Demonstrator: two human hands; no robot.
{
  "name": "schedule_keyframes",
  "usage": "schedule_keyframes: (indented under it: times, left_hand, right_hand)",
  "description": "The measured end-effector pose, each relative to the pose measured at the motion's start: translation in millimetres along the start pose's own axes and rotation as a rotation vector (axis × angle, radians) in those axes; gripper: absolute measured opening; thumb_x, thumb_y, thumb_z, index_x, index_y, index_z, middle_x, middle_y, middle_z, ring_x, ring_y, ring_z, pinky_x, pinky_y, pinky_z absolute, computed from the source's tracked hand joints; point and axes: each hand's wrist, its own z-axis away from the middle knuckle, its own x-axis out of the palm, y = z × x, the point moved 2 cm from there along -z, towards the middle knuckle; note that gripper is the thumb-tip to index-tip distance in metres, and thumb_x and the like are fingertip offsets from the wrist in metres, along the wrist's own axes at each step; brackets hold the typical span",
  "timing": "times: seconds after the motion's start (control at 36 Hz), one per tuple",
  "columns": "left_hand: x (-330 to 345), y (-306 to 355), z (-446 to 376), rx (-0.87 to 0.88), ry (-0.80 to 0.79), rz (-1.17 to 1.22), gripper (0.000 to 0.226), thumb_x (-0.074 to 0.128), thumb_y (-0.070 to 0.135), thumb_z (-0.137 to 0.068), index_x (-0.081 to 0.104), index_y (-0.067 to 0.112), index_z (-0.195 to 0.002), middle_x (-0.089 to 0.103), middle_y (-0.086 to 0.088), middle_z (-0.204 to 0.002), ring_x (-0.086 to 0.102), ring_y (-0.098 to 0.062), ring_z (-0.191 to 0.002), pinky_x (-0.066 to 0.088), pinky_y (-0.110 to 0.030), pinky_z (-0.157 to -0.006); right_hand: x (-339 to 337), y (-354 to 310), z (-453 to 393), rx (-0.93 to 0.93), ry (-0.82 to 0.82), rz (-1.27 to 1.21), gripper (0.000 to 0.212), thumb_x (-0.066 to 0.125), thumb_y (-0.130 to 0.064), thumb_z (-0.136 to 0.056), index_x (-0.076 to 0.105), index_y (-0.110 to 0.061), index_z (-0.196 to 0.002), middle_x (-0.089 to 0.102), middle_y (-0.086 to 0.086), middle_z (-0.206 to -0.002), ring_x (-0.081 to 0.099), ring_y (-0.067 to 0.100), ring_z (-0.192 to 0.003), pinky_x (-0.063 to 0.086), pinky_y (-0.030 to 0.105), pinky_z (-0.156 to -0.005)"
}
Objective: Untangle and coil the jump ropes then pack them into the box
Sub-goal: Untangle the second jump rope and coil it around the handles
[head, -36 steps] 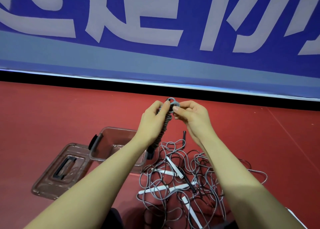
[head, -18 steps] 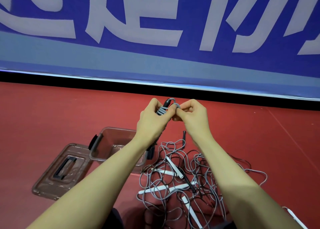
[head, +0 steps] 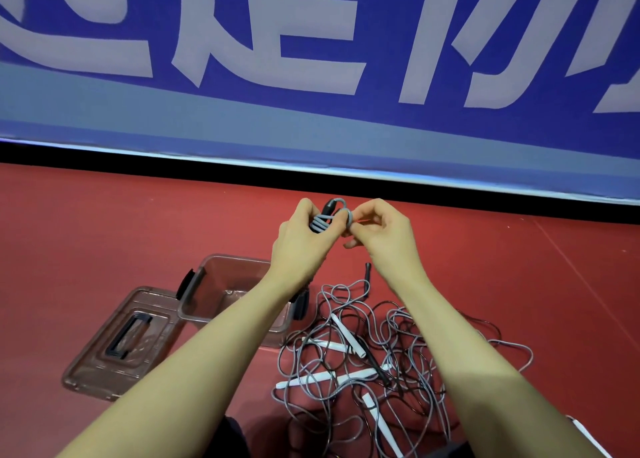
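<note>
A grey jump rope wound tightly around its dark handles forms a coiled bundle held up above the floor. My left hand grips this bundle, most of it hidden in the palm. My right hand pinches the rope's last grey loop at the bundle's top. Below them a tangled pile of grey and black ropes with white handles lies on the red floor. The clear brown box stands open left of the pile, partly behind my left forearm.
The box's lid with a black handle lies flat to the left of the box. A blue banner wall with large pale letters closes off the far side. A white object pokes in at the lower right.
My hands have drawn closer together and the bundle has slid deeper into my left palm. My right hand has worked the end loop over the top of the bundle.
</note>
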Motion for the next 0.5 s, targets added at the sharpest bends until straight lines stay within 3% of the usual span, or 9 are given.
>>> schedule_keyframes:
  times: [0.08,0.17,0.33,0.39,0.44,0.5]
  left_hand:
    - [0.3,1.6,1.4,0.009,-0.008,0.006,0.053,0.056,0.069,-0.072,0.034,0.021,-0.074,0.064,-0.013,-0.068,0.045,-0.020,-0.052,0.049,-0.050,-0.061]
    - [1.8,0.0,0.9,0.003,-0.020,-0.016,0.052,0.055,0.069,-0.073,0.033,0.022,-0.074,0.064,-0.014,-0.071,0.045,-0.022,-0.054,0.050,-0.052,-0.062]
    - [0.2,0.3,4.9,0.061,-0.116,-0.200,0.042,0.047,0.065,-0.081,0.041,0.024,-0.084,0.063,0.000,-0.073,0.058,-0.028,-0.069,0.051,-0.044,-0.069]
    - [-0.2,2.9,6.4,0.120,-0.135,-0.303,0.035,0.057,0.051,-0.084,0.043,0.023,-0.099,0.064,0.006,-0.086,0.059,-0.023,-0.079,0.049,-0.037,-0.072]
    - [0.9,4.1,6.6,0.161,-0.122,-0.392,0.046,0.065,0.039,-0.080,0.040,0.021,-0.113,0.062,0.004,-0.105,0.060,-0.023,-0.091,0.048,-0.036,-0.074]
    - [3.8,3.0,6.6,0.166,-0.111,-0.478,0.049,0.066,0.031,-0.078,0.036,0.016,-0.114,0.056,-0.001,-0.111,0.058,-0.027,-0.095,0.045,-0.034,-0.070]
  right_hand:
    - [-4.0,0.7,-2.0,0.008,0.004,-0.037,0.021,0.060,0.010,-0.084,0.054,-0.011,-0.084,0.059,0.010,-0.078,0.058,0.014,-0.066,0.052,0.025,-0.057]
    - [-4.8,1.8,-2.4,0.036,-0.017,0.011,0.012,0.062,0.004,-0.086,0.059,-0.007,-0.090,0.060,0.005,-0.075,0.054,0.007,-0.062,0.045,0.023,-0.055]
    - [-1.4,4.0,-5.5,0.041,0.010,0.029,0.013,0.064,0.006,-0.082,0.059,-0.006,-0.081,0.054,-0.002,-0.065,0.045,-0.005,-0.049,0.035,0.011,-0.051]
    - [-1.5,5.4,-7.3,0.056,0.051,0.016,0.018,0.064,0.005,-0.082,0.056,-0.010,-0.077,0.053,-0.001,-0.066,0.044,0.000,-0.054,0.035,0.013,-0.053]
    - [-1.1,7.7,-9.2,0.082,0.072,0.016,0.019,0.066,0.003,-0.082,0.055,-0.012,-0.077,0.054,-0.001,-0.068,0.045,0.005,-0.059,0.037,0.016,-0.056]
    - [0.8,11.1,-10.8,0.115,0.083,0.033,0.020,0.065,0.002,-0.082,0.054,-0.013,-0.076,0.055,0.003,-0.071,0.046,0.009,-0.061,0.038,0.022,-0.058]
